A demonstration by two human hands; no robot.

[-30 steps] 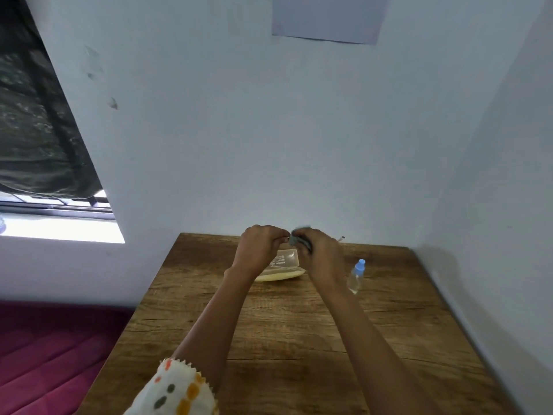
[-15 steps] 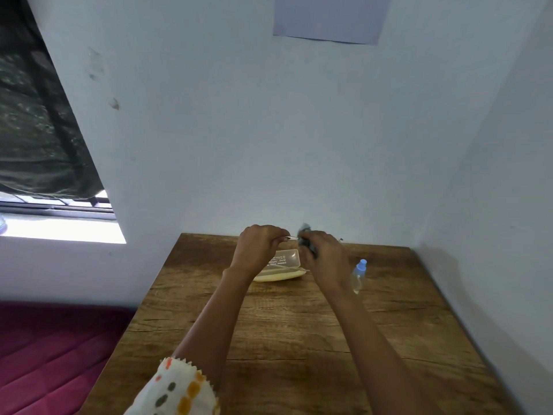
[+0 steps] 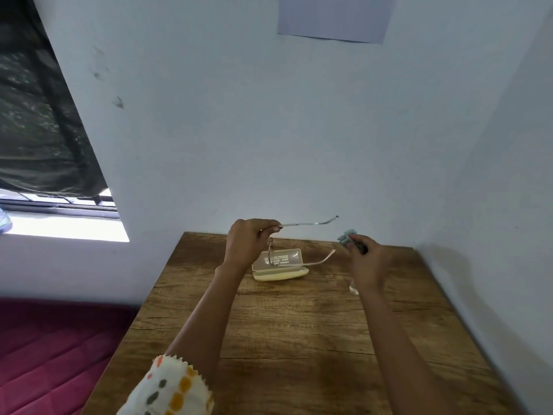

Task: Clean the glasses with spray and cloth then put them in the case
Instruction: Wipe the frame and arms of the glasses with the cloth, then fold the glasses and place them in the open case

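My left hand (image 3: 247, 242) grips thin-framed glasses (image 3: 305, 224) above the table, with both temple arms stretching out to the right. Below them an open cream case (image 3: 279, 265) lies on the wooden table (image 3: 299, 324) near the back wall. To the right, my right hand (image 3: 366, 262) holds a crumpled grey-blue cloth (image 3: 347, 238), apart from the glasses. The spray bottle (image 3: 354, 290) stands behind my right wrist; only its clear base shows.
White walls close off the table's far edge and right side. A red mattress (image 3: 54, 354) lies on the floor to the left, under a window with a dark curtain (image 3: 36, 115).
My hands were close together with the cloth on the glasses. Now my right hand has drawn away to the right with the cloth, and the temple arms show fully.
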